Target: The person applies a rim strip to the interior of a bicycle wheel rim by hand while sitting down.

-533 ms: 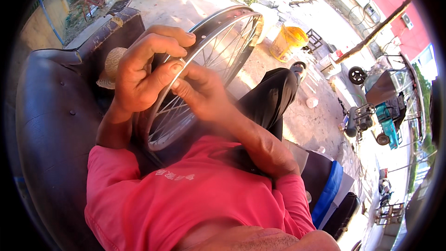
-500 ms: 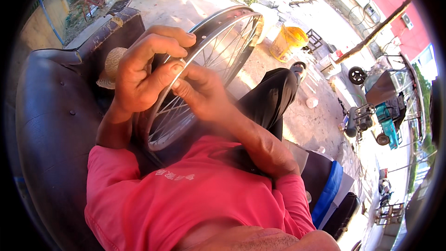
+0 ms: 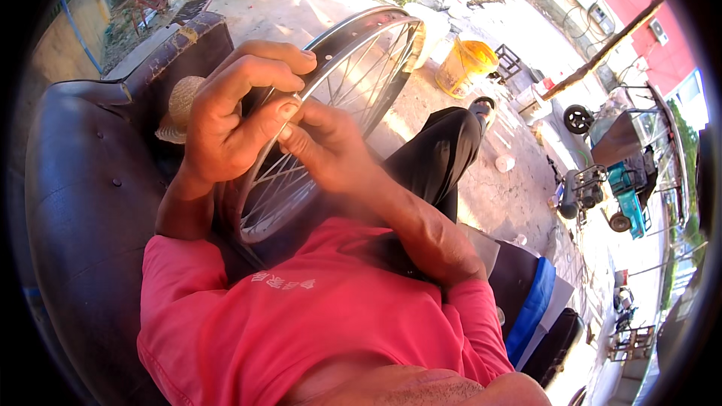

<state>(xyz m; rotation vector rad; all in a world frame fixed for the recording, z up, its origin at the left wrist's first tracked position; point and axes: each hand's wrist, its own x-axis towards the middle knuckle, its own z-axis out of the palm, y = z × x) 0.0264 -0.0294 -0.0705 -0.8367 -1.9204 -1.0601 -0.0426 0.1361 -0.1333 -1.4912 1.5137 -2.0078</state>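
Note:
A spoked bicycle wheel rim, bare of a tyre, stands tilted in front of my chest. At its near side my left hand is closed, thumb and index finger pinched together, the other fingers curled above. Just beside it my right hand is closed too, with thumb and bent index finger pressed together by the rim. The two pinches almost touch. Whatever small thing lies between the fingertips is hidden. Several thin spokes run past and below my right hand.
I sit on a dark leather sofa; a straw hat lies by its backrest. Ahead on the concrete stands a yellow bucket, near a small metal frame. Farther right are a compressor-like machine and a teal cart.
Almost nothing differs. The wheel and both hands keep their places, with only a very slight shift of the fingers and of my raised knee.

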